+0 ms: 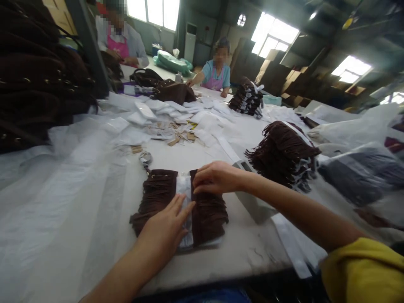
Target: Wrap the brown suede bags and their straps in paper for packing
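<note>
A dark brown fringed bag [158, 191] lies flat on the table in front of me. A white strip [184, 187] runs down its middle, and a metal clasp [145, 159] hangs off its upper left corner. My left hand [168, 219] rests on the bag's lower middle with its fingers stretched out over the strip. Across the bag's upper right part is my right hand [211, 177], its fingers bent and closed at the inner edge of the right brown panel. The tips of those fingers are partly hidden.
Stacked fringed brown bags [280, 153] stand at the right, with another stack [246, 97] farther back. Clear plastic bags [78, 147] and paper tags [181, 136] cover the left and far table. A large brown pile [34, 80] rises at left. Two people work across the table.
</note>
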`<act>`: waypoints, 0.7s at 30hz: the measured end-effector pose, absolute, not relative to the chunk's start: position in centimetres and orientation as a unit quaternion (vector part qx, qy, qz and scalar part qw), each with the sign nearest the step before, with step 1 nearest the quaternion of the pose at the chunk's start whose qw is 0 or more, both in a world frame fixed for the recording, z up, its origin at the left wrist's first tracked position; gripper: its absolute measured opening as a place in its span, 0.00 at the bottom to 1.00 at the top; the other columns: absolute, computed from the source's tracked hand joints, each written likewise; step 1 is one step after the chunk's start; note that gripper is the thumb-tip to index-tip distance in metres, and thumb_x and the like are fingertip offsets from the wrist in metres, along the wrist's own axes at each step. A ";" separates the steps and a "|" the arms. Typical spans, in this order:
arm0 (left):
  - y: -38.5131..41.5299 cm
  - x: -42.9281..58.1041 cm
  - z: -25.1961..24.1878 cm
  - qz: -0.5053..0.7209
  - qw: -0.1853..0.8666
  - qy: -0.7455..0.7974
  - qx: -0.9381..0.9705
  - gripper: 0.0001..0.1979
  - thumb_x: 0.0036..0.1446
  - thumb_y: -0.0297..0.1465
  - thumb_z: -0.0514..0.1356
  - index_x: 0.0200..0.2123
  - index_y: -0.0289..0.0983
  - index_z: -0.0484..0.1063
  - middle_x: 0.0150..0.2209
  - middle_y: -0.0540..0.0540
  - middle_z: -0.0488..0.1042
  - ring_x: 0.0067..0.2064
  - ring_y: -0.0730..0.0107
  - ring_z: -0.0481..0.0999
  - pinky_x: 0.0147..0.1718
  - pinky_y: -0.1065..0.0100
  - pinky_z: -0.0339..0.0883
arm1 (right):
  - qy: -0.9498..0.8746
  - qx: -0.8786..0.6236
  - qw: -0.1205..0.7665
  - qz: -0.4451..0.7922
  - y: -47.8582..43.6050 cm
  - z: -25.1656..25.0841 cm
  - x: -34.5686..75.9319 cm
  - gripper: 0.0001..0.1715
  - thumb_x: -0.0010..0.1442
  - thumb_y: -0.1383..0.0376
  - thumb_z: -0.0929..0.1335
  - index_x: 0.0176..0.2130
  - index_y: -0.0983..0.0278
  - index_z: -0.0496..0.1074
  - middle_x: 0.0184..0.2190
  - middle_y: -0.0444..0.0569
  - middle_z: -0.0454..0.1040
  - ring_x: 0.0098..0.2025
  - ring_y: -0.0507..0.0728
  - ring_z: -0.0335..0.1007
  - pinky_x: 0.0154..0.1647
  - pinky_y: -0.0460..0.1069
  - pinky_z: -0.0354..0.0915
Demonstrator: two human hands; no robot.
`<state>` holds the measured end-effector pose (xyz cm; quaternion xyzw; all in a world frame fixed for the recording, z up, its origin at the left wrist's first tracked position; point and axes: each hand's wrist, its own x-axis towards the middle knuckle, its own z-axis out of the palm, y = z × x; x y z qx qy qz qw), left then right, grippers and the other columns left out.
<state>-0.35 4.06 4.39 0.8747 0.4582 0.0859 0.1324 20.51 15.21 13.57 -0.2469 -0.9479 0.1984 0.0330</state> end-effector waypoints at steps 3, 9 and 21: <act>4.0 -0.2 4.3 0.082 0.127 0.458 0.876 0.33 0.53 0.24 0.61 0.64 0.40 0.62 0.67 0.33 0.58 0.67 0.51 0.59 0.56 0.55 0.68 | -0.954 -0.228 -0.046 0.191 19.2 12.4 17.5 0.10 0.62 0.58 0.70 0.38 0.61 0.79 0.31 0.44 0.79 0.31 0.50 0.71 0.31 0.44 0.58; 4.0 -0.3 3.8 0.112 0.138 0.448 0.876 0.34 0.52 0.23 0.61 0.63 0.39 0.63 0.67 0.33 0.57 0.67 0.49 0.58 0.56 0.53 0.68 | -0.947 -0.221 -0.203 0.110 23.1 10.9 13.7 0.11 0.56 0.55 0.73 0.37 0.58 0.80 0.32 0.43 0.80 0.31 0.52 0.70 0.27 0.46 0.52; 4.1 0.0 3.4 0.088 0.141 0.455 0.875 0.35 0.50 0.22 0.63 0.63 0.40 0.64 0.66 0.31 0.56 0.66 0.48 0.59 0.57 0.54 0.67 | -0.870 -0.348 -0.197 0.288 28.2 6.9 15.6 0.21 0.51 0.49 0.74 0.31 0.66 0.77 0.25 0.41 0.76 0.27 0.50 0.67 0.30 0.44 0.58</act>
